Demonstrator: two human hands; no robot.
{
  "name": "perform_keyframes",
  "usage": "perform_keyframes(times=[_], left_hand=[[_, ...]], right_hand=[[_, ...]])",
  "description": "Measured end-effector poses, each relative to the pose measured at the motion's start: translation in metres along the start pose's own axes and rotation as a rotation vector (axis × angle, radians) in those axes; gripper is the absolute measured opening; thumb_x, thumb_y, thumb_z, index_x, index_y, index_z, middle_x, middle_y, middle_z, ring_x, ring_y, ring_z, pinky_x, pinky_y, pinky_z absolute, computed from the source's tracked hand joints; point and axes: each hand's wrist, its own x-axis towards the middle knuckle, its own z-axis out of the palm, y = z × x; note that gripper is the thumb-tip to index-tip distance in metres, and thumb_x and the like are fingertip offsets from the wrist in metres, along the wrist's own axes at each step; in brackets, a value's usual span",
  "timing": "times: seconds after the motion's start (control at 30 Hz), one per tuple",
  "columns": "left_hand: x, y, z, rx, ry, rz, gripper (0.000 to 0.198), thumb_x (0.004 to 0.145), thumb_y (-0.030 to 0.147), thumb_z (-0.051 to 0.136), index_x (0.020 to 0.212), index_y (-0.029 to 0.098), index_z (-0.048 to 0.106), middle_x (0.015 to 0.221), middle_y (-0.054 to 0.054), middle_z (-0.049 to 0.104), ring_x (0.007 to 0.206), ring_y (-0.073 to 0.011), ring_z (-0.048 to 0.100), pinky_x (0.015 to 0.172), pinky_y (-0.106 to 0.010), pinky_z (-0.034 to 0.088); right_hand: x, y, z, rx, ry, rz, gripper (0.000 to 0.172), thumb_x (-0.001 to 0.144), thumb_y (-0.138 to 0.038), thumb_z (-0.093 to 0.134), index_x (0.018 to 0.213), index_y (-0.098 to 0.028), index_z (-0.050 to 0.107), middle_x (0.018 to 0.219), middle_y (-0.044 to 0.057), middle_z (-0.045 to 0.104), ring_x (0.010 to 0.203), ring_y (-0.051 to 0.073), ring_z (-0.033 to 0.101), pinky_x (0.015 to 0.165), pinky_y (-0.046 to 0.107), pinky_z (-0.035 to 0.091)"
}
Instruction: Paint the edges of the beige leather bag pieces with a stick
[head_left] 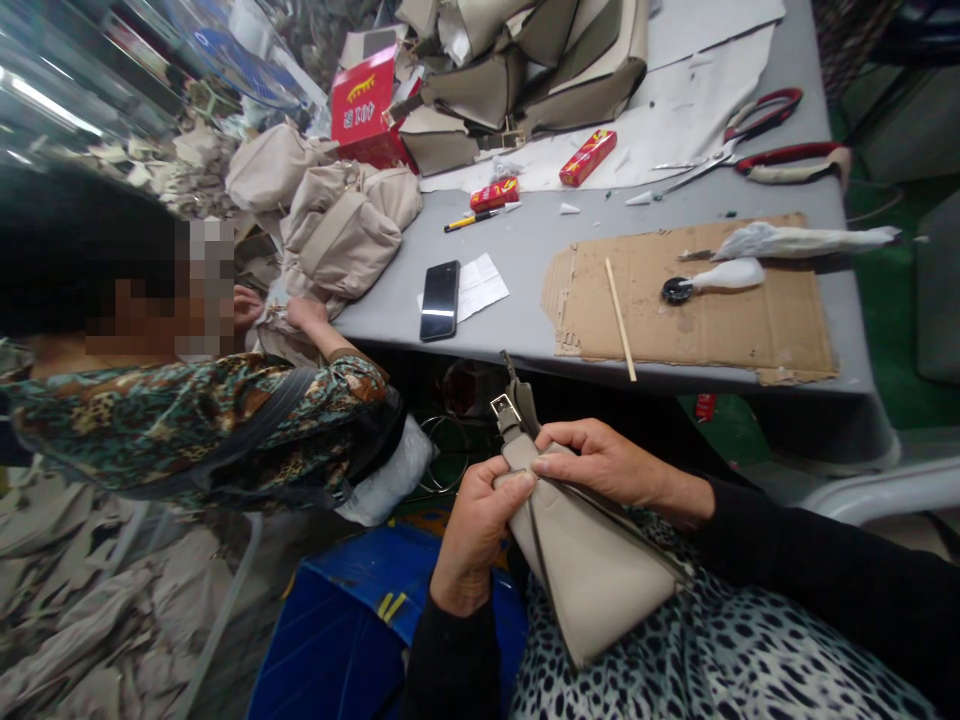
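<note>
Beige, smooth bag piece (611,580) at five o'clock from the centre of view, above a spotted garment (720,650), pinched near its narrow end between thumb and fingers of both left hand (478,515) and right hand (604,465), with a metal buckle (506,408) at its eleven o'clock end. On the grey table (529,325), at one o'clock from the piece, a cardboard sheet (690,335) bearing a pale stick (620,320), and scissors (727,152) farther out; at eleven o'clock, a dark phone (440,300) partly over white paper (482,285); at ten, a co-worker's hand (306,315) against beige fabric (352,230).
</note>
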Motion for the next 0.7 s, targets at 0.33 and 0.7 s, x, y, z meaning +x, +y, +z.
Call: perform_keyframes(times=[0.33, 0.7], left_hand=[[-0.001, 0.001, 0.000, 0.003, 0.027, 0.020, 0.037, 0.076, 0.038, 0.085, 0.101, 0.012, 0.079, 0.074, -0.006, 0.073, 0.059, -0.0127, 0.061, 0.059, -0.021, 0.049], [0.004, -0.004, -0.001, -0.008, 0.050, 0.066, 0.030, 0.078, 0.041, 0.083, 0.087, 0.013, 0.078, 0.065, -0.001, 0.066, 0.056, -0.0101, 0.054, 0.052, -0.019, 0.038]], right_hand=[[0.005, -0.003, 0.000, -0.027, -0.023, -0.005, 0.043, 0.083, -0.056, 0.075, 0.083, -0.016, 0.063, 0.070, -0.003, 0.055, 0.062, 0.009, 0.047, 0.055, 0.020, 0.037], [0.011, -0.009, 0.002, 0.069, -0.002, 0.066, 0.042, 0.077, -0.052, 0.083, 0.078, -0.015, 0.062, 0.064, -0.006, 0.054, 0.056, 0.007, 0.046, 0.052, 0.019, 0.036]])
